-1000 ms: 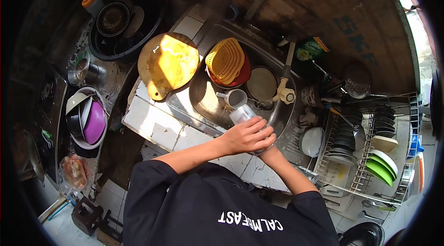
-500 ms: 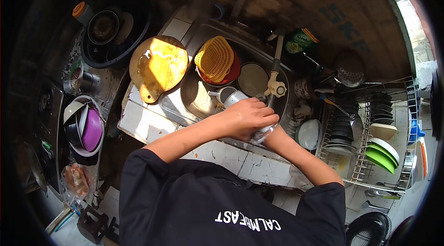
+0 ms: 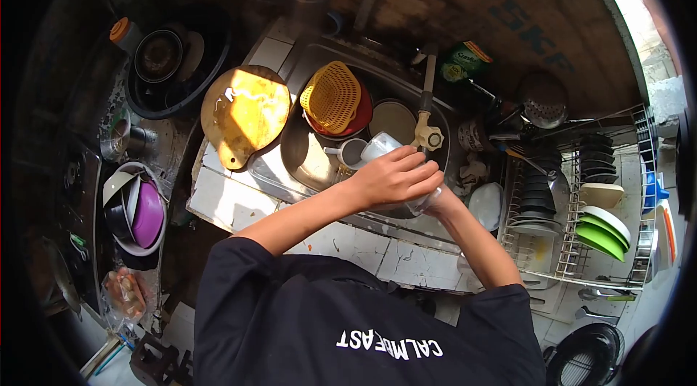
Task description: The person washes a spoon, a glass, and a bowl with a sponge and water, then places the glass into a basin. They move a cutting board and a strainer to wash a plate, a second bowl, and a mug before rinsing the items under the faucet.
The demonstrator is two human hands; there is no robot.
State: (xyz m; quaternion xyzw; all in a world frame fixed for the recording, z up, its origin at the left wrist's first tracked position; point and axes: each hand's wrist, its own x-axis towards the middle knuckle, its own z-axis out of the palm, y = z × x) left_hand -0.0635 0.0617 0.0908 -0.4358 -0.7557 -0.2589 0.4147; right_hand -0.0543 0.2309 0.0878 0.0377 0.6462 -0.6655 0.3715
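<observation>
Both hands meet over the near side of the sink, just below the beige tap (image 3: 428,137). My left hand (image 3: 398,177) curls over a clear glass (image 3: 420,204), covering most of it. From the right, my right hand (image 3: 441,201) grips the same glass, its fingers partly hidden behind it and my left hand. Just beyond my left knuckles, a white cup (image 3: 380,145) lies tilted in the sink. A grey mug (image 3: 352,152) with a handle sits beside it. Farther in are a yellow basket (image 3: 331,98) on a red bowl (image 3: 361,122) and a round pan (image 3: 393,119).
A wooden cutting board (image 3: 245,111) rests on the left sink edge. The wire dish rack (image 3: 566,252) at right holds plates and green bowls (image 3: 601,239). A white bowl (image 3: 485,206) sits right of the sink, and a green soap pouch (image 3: 465,62) stands behind it.
My hands stay together on the glass; the left fingers have shifted slightly and look more spread. The white cup beyond them shows more fully. The whole view has shifted a little.
</observation>
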